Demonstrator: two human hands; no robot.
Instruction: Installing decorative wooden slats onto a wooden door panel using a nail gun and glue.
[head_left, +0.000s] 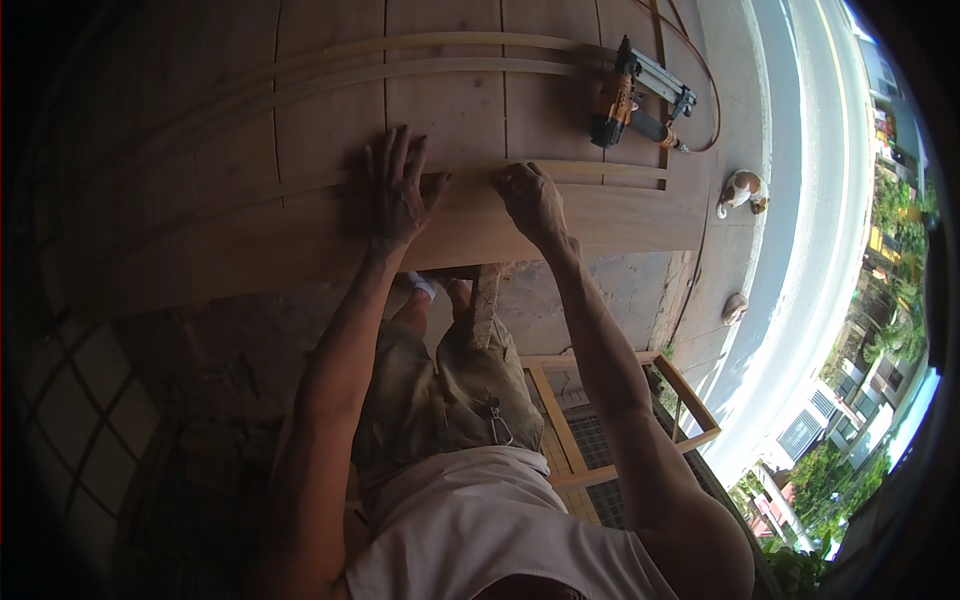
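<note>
A wide wooden panel [440,120] with dark grooves across it lies in front of me. Along its near part runs a thin wooden strip [605,170]. My left hand [402,195] rests flat over the strip and panel, fingers apart and thumb out to the right. To the right of it, my right hand [535,205] is closed, with bent fingers pinched at the strip; the fingertips are partly hidden. Beyond my right hand lies an orange and black nail gun [618,98], with a reddish hose [715,75] attached.
Two long parallel strips [450,68] curve across the panel's far part. Beside my right arm stands a wooden frame [560,420] with dark mesh near it. A brown and white dog [743,188] lies by the road [790,200], and another pale animal [735,308] rests nearer.
</note>
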